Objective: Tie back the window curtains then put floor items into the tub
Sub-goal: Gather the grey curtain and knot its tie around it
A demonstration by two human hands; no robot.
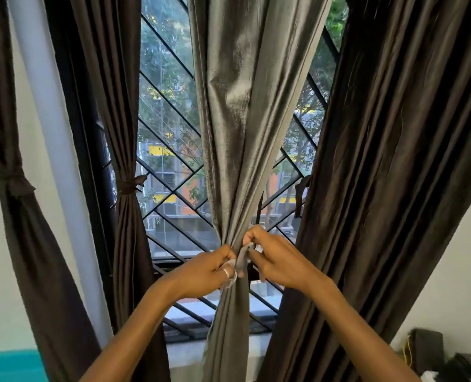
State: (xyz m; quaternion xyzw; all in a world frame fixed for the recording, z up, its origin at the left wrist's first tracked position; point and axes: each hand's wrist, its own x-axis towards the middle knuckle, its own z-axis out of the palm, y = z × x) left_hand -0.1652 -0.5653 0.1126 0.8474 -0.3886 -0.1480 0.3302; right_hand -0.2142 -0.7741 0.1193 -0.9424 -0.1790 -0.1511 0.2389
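Centre of frame: a silver-grey satin curtain [240, 106] is being held gathered into a tight bunch just below mid-height, in front of the window. The panel is hanging from the top edge and narrowing to the hands.

Left hand [204, 271]: its fingers are being kept curled tight around the gathered cloth and one end of a narrow grey fabric tie [241, 261]. A silver ring [227, 272] is being worn on one finger.

Right hand [275, 260]: the other end of the tie is being pinched between thumb and curled fingers, right against the bunch. The two hands are being held just beside each other, with the tie between them (whether a knot is formed cannot be told, since the fingers are covering it).

Left of centre: a dark brown pleated curtain [126, 244] is being cinched by a brown band [126, 186]. At the far left edge, a second dark brown curtain [35, 244] is being held in by a matching dark band [11, 180].

Right half: a broad dark brown curtain [394, 161] is hanging loose, and a dark strip [300, 194] is dangling at its inner edge.

Background: a black diagonal metal window grille [171, 172] is being crossed by the curtains; trees and a building are being seen through it. A white vertical pole [49, 119] is standing in the upper left.

Lower left corner: a teal surface [8, 365] is being cut off by the frame edge. Lower right corner: dark boxy objects [427, 348] are being seen only in part.
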